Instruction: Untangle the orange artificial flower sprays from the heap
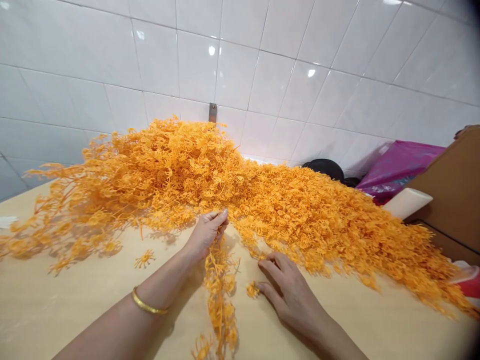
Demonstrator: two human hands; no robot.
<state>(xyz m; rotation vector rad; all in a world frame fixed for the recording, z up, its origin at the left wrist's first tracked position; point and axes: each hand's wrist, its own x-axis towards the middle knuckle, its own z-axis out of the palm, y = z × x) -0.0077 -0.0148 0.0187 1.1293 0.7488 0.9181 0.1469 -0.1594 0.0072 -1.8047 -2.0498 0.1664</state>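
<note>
My left hand [210, 231] is closed in a pinch around the upper end of an orange artificial flower spray [220, 305]. The spray hangs from the fingers and trails down the table toward me. To its right, my right hand [287, 287] is low over the table, thumb and index finger apart. A small loose orange floret [252, 290] lies at the thumb tip; whether the thumb presses on it I cannot tell. Another loose floret [144, 258] lies left of my left forearm. Behind both hands rises a large heap of orange artificial flowers [180, 170].
The heap's lower part [337, 220] stretches right along the pale wooden table [93, 305]. At the back right are black round objects [324, 167], a purple plastic bag [401, 165], a white roll [408, 202] and a cardboard box [450, 185]. A tiled wall [243, 70] stands behind.
</note>
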